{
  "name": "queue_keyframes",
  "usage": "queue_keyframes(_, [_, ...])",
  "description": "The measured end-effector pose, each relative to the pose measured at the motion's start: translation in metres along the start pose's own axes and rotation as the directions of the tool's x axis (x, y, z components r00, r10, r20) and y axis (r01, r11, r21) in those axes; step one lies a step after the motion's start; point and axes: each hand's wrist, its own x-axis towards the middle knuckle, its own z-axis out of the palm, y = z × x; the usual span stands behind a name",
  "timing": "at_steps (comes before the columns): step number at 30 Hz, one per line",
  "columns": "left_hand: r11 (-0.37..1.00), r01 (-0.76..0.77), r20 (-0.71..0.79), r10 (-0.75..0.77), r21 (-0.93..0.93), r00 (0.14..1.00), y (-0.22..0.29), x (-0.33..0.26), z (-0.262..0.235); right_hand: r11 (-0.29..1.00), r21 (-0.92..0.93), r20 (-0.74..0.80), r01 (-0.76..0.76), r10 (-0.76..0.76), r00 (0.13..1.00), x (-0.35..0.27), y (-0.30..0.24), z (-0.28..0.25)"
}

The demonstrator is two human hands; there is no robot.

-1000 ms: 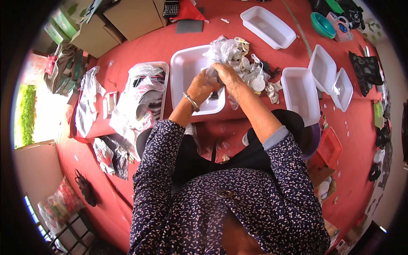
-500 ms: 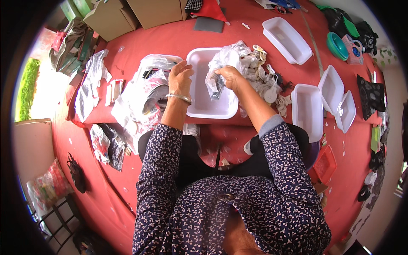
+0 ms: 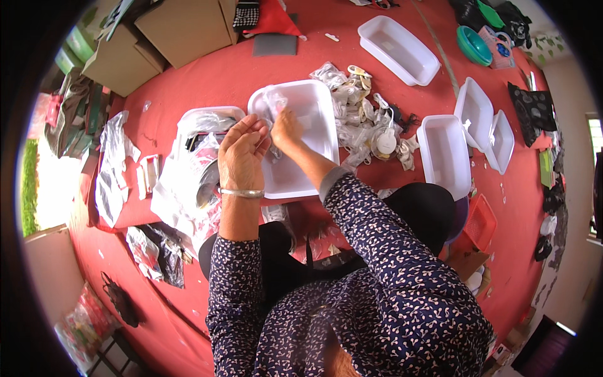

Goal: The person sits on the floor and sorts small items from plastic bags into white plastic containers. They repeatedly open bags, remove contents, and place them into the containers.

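My right hand (image 3: 287, 130) is closed on a crumpled clear plastic bag (image 3: 274, 99). It holds the bag over the left part of a white plastic tray (image 3: 320, 135). What is inside the bag cannot be made out. Beside the bag, above the tray's left edge, my left hand (image 3: 240, 151) has its fingers loosely curled and partly apart. A metal bangle circles that wrist. No thing shows in the left fingers, though their tips come close to the bag.
Left of the tray, another white tray (image 3: 186, 122) holds bagged items, with plastic bags (image 3: 169, 201) spilling over. A heap of cables and white adapters (image 3: 367, 119) lies right. More white trays (image 3: 400, 50) stand farther right. Cardboard boxes (image 3: 185, 31) rise at the back left on the red cloth.
My right hand has carried the plastic bag leftward across the tray, close to my left hand. The left fingers have curled further. The view has shifted slightly.
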Motion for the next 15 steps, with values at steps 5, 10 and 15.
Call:
queue_keyframes(5, [0.997,0.030,0.124,-0.039,0.073,0.992,-0.005,-0.001,0.008,0.941,0.073,0.243,0.330,-0.337,0.910,0.017,0.009,0.021])
queue_keyframes(10, [0.997,0.052,0.167,-0.061,0.055,0.984,-0.008,0.008,0.005,0.940,0.327,0.519,0.101,-0.268,0.811,0.037,0.016,-0.067])
queue_keyframes(15, [0.998,0.046,0.123,-0.041,-0.036,0.992,-0.005,0.010,0.009,0.786,0.616,0.272,-0.044,-0.160,0.949,0.035,0.098,-0.191])
